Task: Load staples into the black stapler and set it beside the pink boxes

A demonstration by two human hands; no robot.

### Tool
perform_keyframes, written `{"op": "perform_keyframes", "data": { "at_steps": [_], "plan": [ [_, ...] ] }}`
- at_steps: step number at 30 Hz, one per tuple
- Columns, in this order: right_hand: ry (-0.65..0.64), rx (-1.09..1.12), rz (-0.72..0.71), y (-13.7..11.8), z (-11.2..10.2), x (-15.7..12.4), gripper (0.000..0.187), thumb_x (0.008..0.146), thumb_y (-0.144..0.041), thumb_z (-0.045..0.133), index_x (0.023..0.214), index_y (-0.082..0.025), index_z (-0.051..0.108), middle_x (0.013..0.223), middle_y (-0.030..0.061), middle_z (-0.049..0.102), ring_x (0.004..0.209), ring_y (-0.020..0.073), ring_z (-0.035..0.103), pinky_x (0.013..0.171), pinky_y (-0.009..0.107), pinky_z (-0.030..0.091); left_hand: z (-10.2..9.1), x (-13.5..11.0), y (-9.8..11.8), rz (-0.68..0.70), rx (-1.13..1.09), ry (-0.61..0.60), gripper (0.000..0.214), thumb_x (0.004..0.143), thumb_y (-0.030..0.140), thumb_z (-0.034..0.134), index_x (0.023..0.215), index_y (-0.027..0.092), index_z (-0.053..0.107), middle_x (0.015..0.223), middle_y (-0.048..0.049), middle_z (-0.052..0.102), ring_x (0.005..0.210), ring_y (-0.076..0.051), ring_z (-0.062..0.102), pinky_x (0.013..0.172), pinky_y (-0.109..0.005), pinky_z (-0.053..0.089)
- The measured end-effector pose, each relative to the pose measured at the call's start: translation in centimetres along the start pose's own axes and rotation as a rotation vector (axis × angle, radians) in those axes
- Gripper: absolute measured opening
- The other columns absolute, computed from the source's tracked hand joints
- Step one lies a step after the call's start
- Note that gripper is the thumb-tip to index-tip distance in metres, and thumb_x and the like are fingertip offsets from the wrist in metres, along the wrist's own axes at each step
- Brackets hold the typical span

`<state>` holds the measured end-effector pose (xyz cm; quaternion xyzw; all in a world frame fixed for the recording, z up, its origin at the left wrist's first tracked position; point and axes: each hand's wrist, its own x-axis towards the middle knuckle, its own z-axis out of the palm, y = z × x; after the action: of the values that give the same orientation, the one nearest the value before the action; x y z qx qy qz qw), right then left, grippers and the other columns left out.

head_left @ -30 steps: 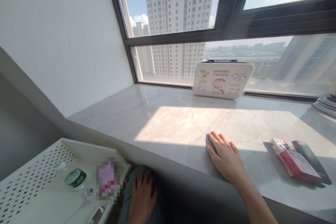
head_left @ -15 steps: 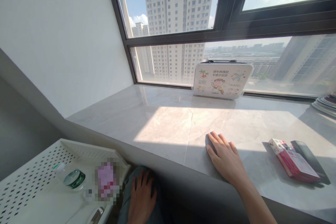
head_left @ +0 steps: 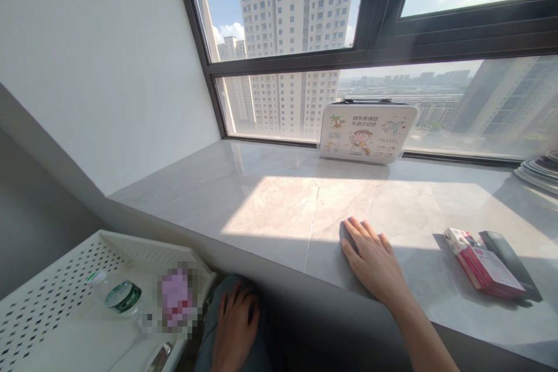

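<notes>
My right hand [head_left: 374, 260] lies flat, palm down, on the pale marble windowsill [head_left: 270, 209], fingers stretched out and holding nothing. My left hand [head_left: 233, 328] rests open on my knee below the sill's edge, next to a white perforated tray [head_left: 65, 290]. A red and white box [head_left: 482, 266] lies on the sill to the right of my right hand, apart from it, with a dark flat object [head_left: 505, 256] beside it.
A white case with cartoon pictures [head_left: 367, 131] stands upright against the window. The white tray holds a lying water bottle [head_left: 115, 295] and a blurred pink item [head_left: 174, 297]. A stack of plates [head_left: 538, 171] shows at the far right edge.
Both hands stay where they were; only the view has drifted slightly.
</notes>
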<state>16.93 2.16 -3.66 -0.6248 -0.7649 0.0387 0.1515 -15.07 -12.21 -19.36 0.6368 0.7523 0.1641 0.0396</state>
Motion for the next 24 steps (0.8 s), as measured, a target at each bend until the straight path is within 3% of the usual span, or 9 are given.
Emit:
{"op": "perform_keyframes", "data": {
  "at_steps": [3, 6, 9, 12, 14, 17, 20, 22, 24],
  "plan": [
    [0.000, 0.021, 0.013, -0.1, -0.4, -0.1, 0.057, 0.103, -0.043, 0.031, 0.157, -0.028, 0.040, 0.167, -0.0004, 0.032, 0.157, 0.0274, 0.020, 0.125, 0.056, 0.018, -1.8, -0.2, 3.2, 0.106, -0.272, 0.087, 0.036, 0.102, 0.027, 0.035, 0.110, 0.028, 0.070, 0.121, -0.0050, 0.070, 0.118, -0.022, 0.063, 0.106, -0.040, 0.050],
    [0.004, 0.046, 0.022, -0.3, -0.9, -0.2, 0.056, 0.103, -0.042, 0.032, 0.157, -0.029, 0.041, 0.167, 0.0002, 0.032, 0.156, 0.0272, 0.021, 0.125, 0.054, 0.018, -5.7, 0.5, 9.1, 0.368, -0.459, 0.163, 0.024, 0.101, 0.026, 0.044, 0.102, 0.028, 0.068, 0.107, -0.0060, 0.071, 0.104, -0.021, 0.066, 0.092, -0.034, 0.055],
    [0.008, 0.061, 0.034, -0.6, -1.4, -0.4, 0.055, 0.103, -0.040, 0.035, 0.156, -0.029, 0.042, 0.166, 0.0014, 0.033, 0.156, 0.0275, 0.021, 0.125, 0.054, 0.018, -11.2, 3.4, 15.6, 0.558, -0.572, 0.279, 0.022, 0.100, 0.022, 0.046, 0.106, 0.026, 0.066, 0.107, -0.0069, 0.071, 0.102, -0.022, 0.066, 0.092, -0.036, 0.054],
    [0.009, 0.080, 0.042, -0.6, -1.8, -0.4, 0.054, 0.103, -0.039, 0.036, 0.156, -0.029, 0.043, 0.166, 0.0012, 0.034, 0.156, 0.0269, 0.022, 0.125, 0.054, 0.018, -14.5, 8.3, 20.5, 0.547, -0.495, 0.319, 0.026, 0.102, 0.026, 0.045, 0.118, 0.025, 0.065, 0.115, -0.0071, 0.071, 0.112, -0.024, 0.063, 0.099, -0.041, 0.051],
    [0.015, 0.104, 0.043, -0.5, -2.0, -0.5, 0.053, 0.103, -0.039, 0.037, 0.155, -0.031, 0.045, 0.166, 0.0002, 0.035, 0.156, 0.0262, 0.023, 0.125, 0.053, 0.018, -14.1, 11.6, 22.2, 0.503, -0.399, 0.282, 0.032, 0.103, 0.030, 0.042, 0.127, 0.024, 0.063, 0.128, -0.0080, 0.068, 0.123, -0.025, 0.059, 0.107, -0.045, 0.046],
    [0.039, 0.157, 0.043, -0.1, -2.1, -0.4, 0.051, 0.103, -0.039, 0.038, 0.152, -0.032, 0.048, 0.164, -0.0003, 0.038, 0.155, 0.0259, 0.026, 0.125, 0.053, 0.019, -10.7, 14.7, 22.8, 0.492, -0.205, 0.152, 0.048, 0.101, 0.036, 0.045, 0.147, 0.021, 0.052, 0.155, -0.0110, 0.051, 0.144, -0.031, 0.043, 0.119, -0.052, 0.033],
    [0.077, 0.243, 0.040, -0.1, -2.1, -0.4, 0.049, 0.102, -0.038, 0.041, 0.149, -0.030, 0.053, 0.160, 0.0010, 0.045, 0.154, 0.0268, 0.030, 0.126, 0.053, 0.020, -7.5, 15.7, 22.2, 0.502, -0.082, 0.091, 0.056, 0.102, 0.044, 0.044, 0.155, 0.028, 0.043, 0.165, -0.0051, 0.036, 0.153, -0.032, 0.029, 0.124, -0.057, 0.020],
    [0.120, 0.357, 0.042, -0.2, -2.3, -0.6, 0.046, 0.101, -0.038, 0.043, 0.144, -0.030, 0.058, 0.154, 0.0017, 0.053, 0.150, 0.0264, 0.037, 0.126, 0.051, 0.023, -6.7, 15.8, 21.7, 0.508, -0.056, 0.084, 0.056, 0.103, 0.046, 0.041, 0.156, 0.032, 0.041, 0.167, -0.0020, 0.033, 0.154, -0.030, 0.026, 0.125, -0.055, 0.017],
    [0.193, 0.522, 0.043, -0.1, -3.3, -1.1, 0.043, 0.102, -0.038, 0.041, 0.139, -0.029, 0.062, 0.147, 0.0019, 0.061, 0.143, 0.0242, 0.048, 0.122, 0.044, 0.034, -6.7, 15.8, 21.5, 0.504, -0.050, 0.077, 0.056, 0.103, 0.047, 0.040, 0.156, 0.032, 0.041, 0.167, -0.0014, 0.032, 0.154, -0.029, 0.027, 0.125, -0.054, 0.018]
  ]
}}
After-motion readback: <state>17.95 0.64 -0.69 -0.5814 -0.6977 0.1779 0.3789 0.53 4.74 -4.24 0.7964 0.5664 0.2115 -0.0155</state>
